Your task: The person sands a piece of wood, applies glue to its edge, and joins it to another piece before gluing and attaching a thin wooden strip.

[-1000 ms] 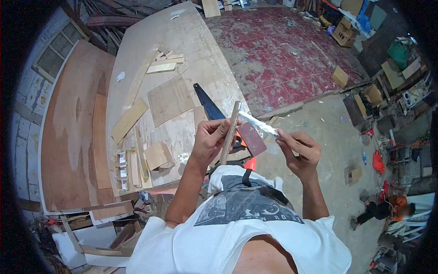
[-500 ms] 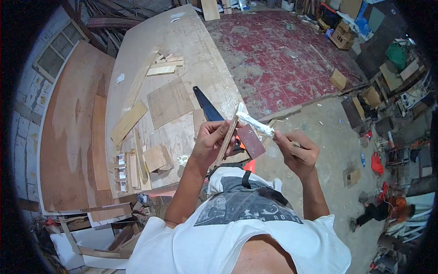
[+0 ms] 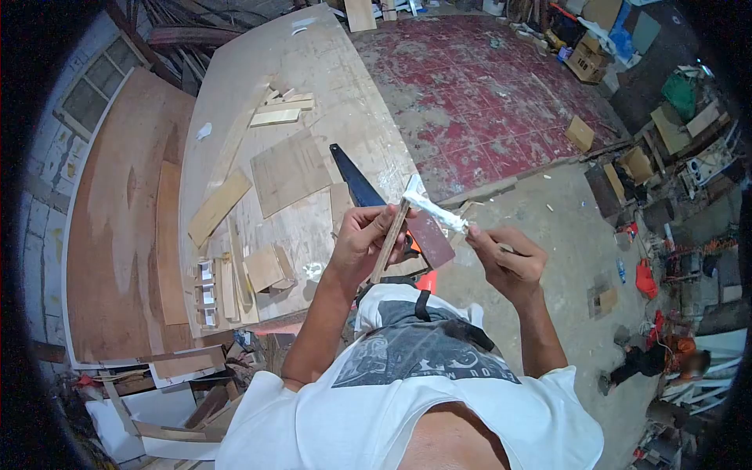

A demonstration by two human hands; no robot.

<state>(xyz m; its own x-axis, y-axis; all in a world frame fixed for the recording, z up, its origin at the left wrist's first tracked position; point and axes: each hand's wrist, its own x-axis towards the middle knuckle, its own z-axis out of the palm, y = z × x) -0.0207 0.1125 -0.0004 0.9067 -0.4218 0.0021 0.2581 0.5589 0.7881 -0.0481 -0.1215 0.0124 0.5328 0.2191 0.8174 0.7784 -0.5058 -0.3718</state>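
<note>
My left hand (image 3: pixel 362 243) grips a narrow plywood piece (image 3: pixel 389 249), seen edge-on, with its upper end pointing away from me. My right hand (image 3: pixel 513 257) is closed on the near end of a thin stick smeared with white paste (image 3: pixel 440 211). Its far tip meets the top end of the plywood, where white also shows. A flat reddish-brown piece (image 3: pixel 431 240) appears between the two hands, just beyond the plywood. Behind my left hand a handsaw (image 3: pixel 354 176) lies on the workbench (image 3: pixel 313 66), its orange handle partly hidden.
Wood offcuts (image 3: pixel 270 268), a square thin board (image 3: pixel 291 171) and light strips (image 3: pixel 276 117) lie on the bench. A large brown panel (image 3: pixel 117 227) leans at the left. Red tiled floor (image 3: pixel 486 102) is beyond. Another person (image 3: pixel 658 362) is at the far right, near clutter.
The paste-covered stick has shifted slightly at the plywood's top end, and its tip looks broader. Both hands stay nearly in place; the view has moved a little.
</note>
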